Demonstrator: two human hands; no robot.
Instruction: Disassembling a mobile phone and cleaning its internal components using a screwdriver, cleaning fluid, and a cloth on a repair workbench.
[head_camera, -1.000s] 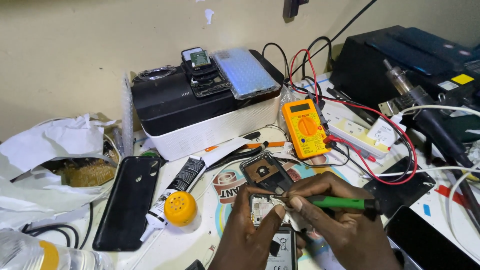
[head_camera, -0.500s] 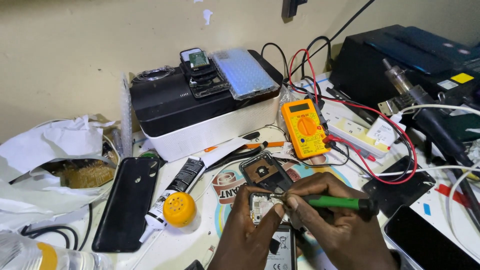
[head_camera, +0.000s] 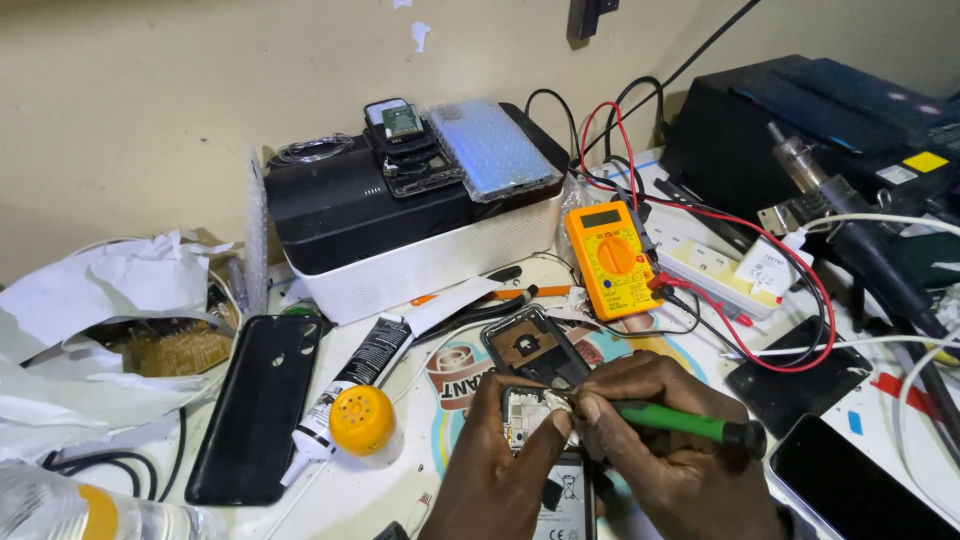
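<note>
Right hand holds green screwdriver against opened phone, left hand steadying.

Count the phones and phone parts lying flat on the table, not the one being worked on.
3: a black phone back at left, a dark frame above the hands, and a black screen at lower right. Clutter may hide others.

On my surface: yellow multimeter with red and black leads; black-and-white box carrying stacked phone parts; black phone back cover; black glue tube; yellow round cap; crumpled white paper; white power strip.
</note>
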